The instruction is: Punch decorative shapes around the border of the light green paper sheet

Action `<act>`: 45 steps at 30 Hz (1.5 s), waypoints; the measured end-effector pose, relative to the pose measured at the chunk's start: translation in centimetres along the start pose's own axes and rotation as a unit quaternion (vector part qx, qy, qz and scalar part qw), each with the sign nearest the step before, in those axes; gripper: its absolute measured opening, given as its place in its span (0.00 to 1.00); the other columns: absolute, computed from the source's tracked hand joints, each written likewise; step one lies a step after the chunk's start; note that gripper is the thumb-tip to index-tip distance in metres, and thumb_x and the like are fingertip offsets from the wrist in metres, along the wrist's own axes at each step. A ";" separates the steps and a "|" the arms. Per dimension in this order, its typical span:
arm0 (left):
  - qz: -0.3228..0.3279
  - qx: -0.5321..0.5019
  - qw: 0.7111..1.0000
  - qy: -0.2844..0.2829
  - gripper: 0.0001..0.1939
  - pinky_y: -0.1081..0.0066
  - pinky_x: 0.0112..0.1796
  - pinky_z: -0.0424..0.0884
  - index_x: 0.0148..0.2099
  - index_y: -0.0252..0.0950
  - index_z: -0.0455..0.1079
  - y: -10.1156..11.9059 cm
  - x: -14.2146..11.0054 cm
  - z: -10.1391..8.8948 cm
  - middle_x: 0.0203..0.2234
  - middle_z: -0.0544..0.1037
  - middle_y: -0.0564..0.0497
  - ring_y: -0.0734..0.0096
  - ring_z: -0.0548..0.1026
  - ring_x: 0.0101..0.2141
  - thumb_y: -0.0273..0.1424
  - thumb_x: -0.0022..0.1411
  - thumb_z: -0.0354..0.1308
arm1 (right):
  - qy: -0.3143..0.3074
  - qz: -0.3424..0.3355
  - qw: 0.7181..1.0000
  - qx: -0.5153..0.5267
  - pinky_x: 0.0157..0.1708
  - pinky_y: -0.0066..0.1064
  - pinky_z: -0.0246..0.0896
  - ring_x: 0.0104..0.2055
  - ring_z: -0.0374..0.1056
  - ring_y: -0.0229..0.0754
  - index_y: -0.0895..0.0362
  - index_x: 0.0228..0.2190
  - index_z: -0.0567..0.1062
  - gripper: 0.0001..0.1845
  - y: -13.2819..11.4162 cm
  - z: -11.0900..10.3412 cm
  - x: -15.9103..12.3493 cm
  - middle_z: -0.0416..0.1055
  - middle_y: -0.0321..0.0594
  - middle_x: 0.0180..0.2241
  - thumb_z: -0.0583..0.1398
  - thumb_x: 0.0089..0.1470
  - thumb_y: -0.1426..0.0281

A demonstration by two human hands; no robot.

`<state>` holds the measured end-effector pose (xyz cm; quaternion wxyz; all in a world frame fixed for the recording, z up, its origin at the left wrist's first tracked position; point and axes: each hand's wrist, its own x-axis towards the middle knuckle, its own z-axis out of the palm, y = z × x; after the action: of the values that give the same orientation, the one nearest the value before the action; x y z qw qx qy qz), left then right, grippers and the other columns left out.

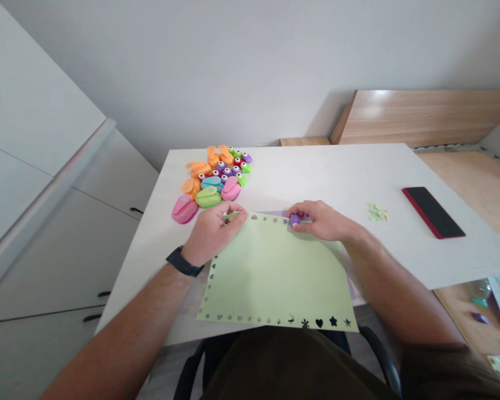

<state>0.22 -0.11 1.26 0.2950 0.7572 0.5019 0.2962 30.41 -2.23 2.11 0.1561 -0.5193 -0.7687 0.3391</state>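
A light green paper sheet (pixel 275 272) lies in front of me, its near edge reaching past the table's edge. Hearts, stars and flower shapes are cut through along its left, near and part of its far edge. My left hand (pixel 214 230) pinches the sheet near its far left corner. With my right hand (pixel 316 218) I grip a small purple craft punch (pixel 294 220), set on the far edge just right of the punched shapes. Under the green sheet, a strip of purple paper (pixel 277 213) shows.
Several colourful craft punches (pixel 216 175) are clustered at the back left of the white table (pixel 308 172). Tiny green paper cut-outs (pixel 377 212) lie to the right. Beyond them is a black phone-like slab (pixel 433 212) with a red edge.
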 end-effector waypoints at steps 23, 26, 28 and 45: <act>0.019 0.007 1.000 -0.009 0.14 0.69 0.35 0.66 0.40 0.37 0.75 0.1 0.1 0.0 0.34 0.81 0.52 0.68 0.74 0.33 0.41 0.67 0.56 | -0.019 -0.011 0.999 -0.050 0.42 0.32 0.59 0.39 0.70 0.42 0.55 0.44 0.79 0.13 -0.7 0.1 0.1 0.78 0.39 0.40 0.63 0.56 0.69; 0.014 0.008 1.000 -0.006 0.14 0.68 0.35 0.66 0.41 0.37 0.76 0.1 0.0 0.1 0.34 0.81 0.52 0.68 0.75 0.33 0.41 0.67 0.57 | -0.017 -0.010 0.998 -0.052 0.41 0.32 0.59 0.39 0.70 0.43 0.55 0.43 0.79 0.13 -0.7 0.1 0.1 0.78 0.40 0.40 0.63 0.56 0.69; 0.009 0.008 1.000 -0.009 0.14 0.68 0.34 0.66 0.41 0.37 0.76 0.1 0.0 0.1 0.34 0.81 0.52 0.68 0.74 0.32 0.42 0.67 0.57 | -0.018 -0.009 0.999 -0.048 0.41 0.32 0.59 0.39 0.70 0.42 0.55 0.43 0.79 0.12 -0.6 0.1 0.1 0.78 0.39 0.39 0.63 0.56 0.69; -0.005 0.017 1.000 -0.006 0.16 0.71 0.28 0.64 0.41 0.37 0.76 0.0 0.0 0.1 0.30 0.80 0.53 0.71 0.71 0.27 0.44 0.66 0.57 | -0.014 -0.021 0.998 -0.064 0.43 0.34 0.61 0.41 0.71 0.45 0.55 0.44 0.79 0.13 -0.9 0.1 -0.2 0.78 0.42 0.41 0.62 0.56 0.69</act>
<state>0.33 -0.09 1.16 0.2868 0.7610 0.5091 0.2817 29.85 -2.66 2.70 0.1189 -0.5073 -0.8018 0.2927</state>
